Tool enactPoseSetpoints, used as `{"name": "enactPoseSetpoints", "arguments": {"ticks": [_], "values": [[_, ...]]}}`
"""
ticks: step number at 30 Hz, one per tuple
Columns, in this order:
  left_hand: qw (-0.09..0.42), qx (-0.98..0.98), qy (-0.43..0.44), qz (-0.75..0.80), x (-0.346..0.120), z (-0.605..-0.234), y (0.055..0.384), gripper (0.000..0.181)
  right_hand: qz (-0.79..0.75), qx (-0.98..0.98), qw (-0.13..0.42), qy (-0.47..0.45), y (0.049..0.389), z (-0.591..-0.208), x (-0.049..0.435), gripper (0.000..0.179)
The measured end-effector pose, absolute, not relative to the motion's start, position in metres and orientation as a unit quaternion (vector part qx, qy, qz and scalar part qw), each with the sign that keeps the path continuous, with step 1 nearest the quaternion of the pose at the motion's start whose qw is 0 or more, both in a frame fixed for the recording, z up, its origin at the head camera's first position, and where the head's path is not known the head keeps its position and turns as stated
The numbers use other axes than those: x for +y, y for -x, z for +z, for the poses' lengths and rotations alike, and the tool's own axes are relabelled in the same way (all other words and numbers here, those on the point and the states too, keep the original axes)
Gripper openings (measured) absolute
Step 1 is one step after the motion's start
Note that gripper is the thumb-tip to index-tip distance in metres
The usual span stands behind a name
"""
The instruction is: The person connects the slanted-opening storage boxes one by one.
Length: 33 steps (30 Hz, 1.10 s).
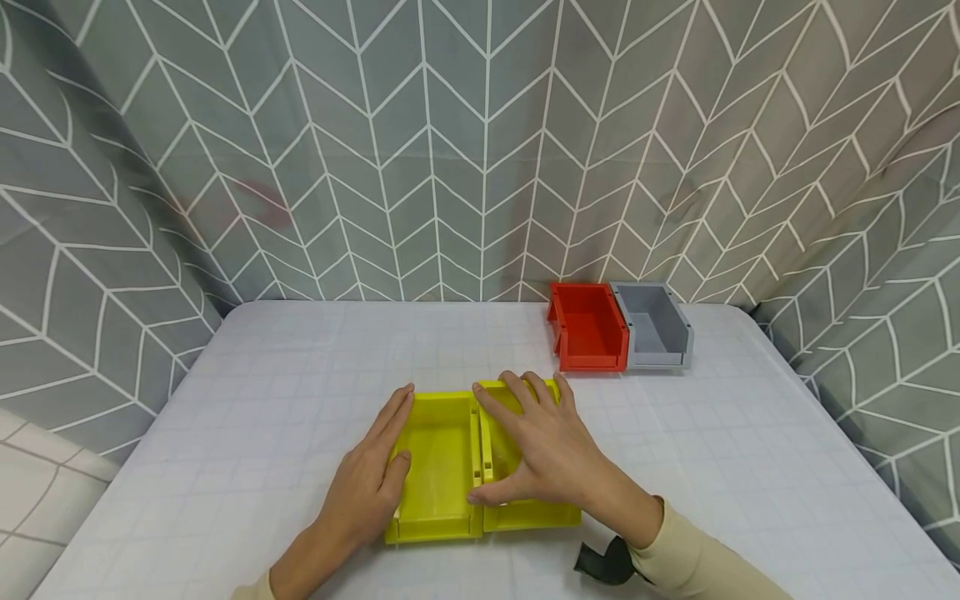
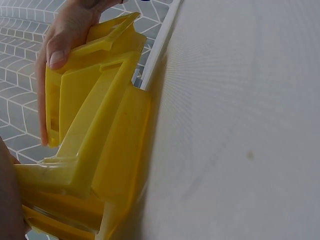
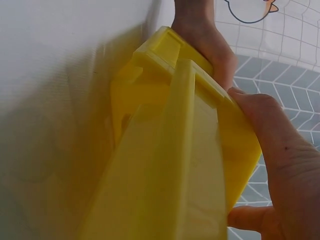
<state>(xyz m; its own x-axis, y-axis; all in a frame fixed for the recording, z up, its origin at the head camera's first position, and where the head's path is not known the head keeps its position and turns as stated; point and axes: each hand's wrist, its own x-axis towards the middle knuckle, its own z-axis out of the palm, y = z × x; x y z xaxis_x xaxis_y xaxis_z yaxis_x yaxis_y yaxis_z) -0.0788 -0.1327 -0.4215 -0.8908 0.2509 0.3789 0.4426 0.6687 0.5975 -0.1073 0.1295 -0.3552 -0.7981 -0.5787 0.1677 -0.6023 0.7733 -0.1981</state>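
Two yellow bins stand side by side near the middle of the table. Along the outer side of the left yellow bin lies my left hand, its fingers straight and its thumb at the rim. My right hand spans the right yellow bin from above and grips it. Its fingertips are over the far edge, and the thumb is near the front of the seam between the bins. In the right wrist view, the right thumb touches a yellow rim. The right hand hides part of its bin.
A red bin and a grey bin stand together at the back right of the white-covered table. A black object lies beside the right wrist. Patterned curtain hangs behind and at both sides.
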Motion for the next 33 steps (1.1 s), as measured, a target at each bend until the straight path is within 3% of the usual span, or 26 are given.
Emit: {"name": "enactPoseSetpoints", "arguments": {"ticks": [33], "values": [[0.123, -0.910, 0.187, -0.350, -0.1327, -0.4193, 0.0787, 0.070, 0.121, -0.939, 0.051, -0.318, 0.1079, -0.3648, 0.1282, 0.109]]}}
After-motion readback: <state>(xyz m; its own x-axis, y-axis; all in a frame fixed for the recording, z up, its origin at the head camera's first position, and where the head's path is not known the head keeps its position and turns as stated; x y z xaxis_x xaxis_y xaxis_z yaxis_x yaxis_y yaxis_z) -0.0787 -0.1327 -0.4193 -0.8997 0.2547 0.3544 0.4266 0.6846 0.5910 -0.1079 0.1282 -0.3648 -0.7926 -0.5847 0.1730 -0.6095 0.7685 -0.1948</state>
